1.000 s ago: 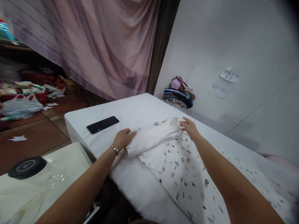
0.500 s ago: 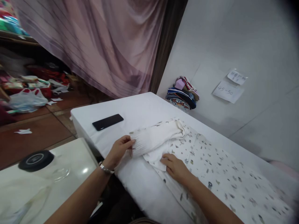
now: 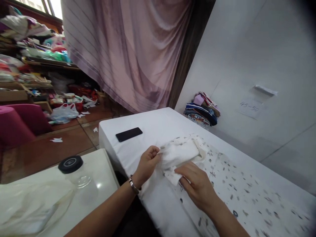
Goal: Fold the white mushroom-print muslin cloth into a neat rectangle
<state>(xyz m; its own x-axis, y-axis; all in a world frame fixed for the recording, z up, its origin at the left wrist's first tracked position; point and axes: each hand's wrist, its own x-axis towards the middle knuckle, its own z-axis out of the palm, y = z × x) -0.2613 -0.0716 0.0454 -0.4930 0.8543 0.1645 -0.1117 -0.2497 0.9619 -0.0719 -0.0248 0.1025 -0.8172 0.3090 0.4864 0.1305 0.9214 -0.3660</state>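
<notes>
A white garment [image 3: 237, 184] with small grey and brown leaf prints lies along the white-covered table, its plain inner side showing near the far end. My left hand [image 3: 148, 161], with a metal bracelet at the wrist, is closed on the edge of the folded-over part. Just to the right, my right hand [image 3: 195, 182] pinches a printed fold of the same garment. The fabric between both hands is bunched and slightly lifted. A black phone [image 3: 129, 134] lies flat beyond my left hand.
A lidded clear jar [image 3: 74, 169] and a plastic bag [image 3: 29, 207] sit on a small white table [image 3: 106, 164] at left. Folded clothes [image 3: 201, 112] are stacked by the wall. Pink rolls and bags occupy the floor at far left, beside a hanging pink curtain [image 3: 138, 52].
The view has swung left. My right hand has closed on the printed fold and lifted it a little; the cloth at my left hand is more crumpled.
</notes>
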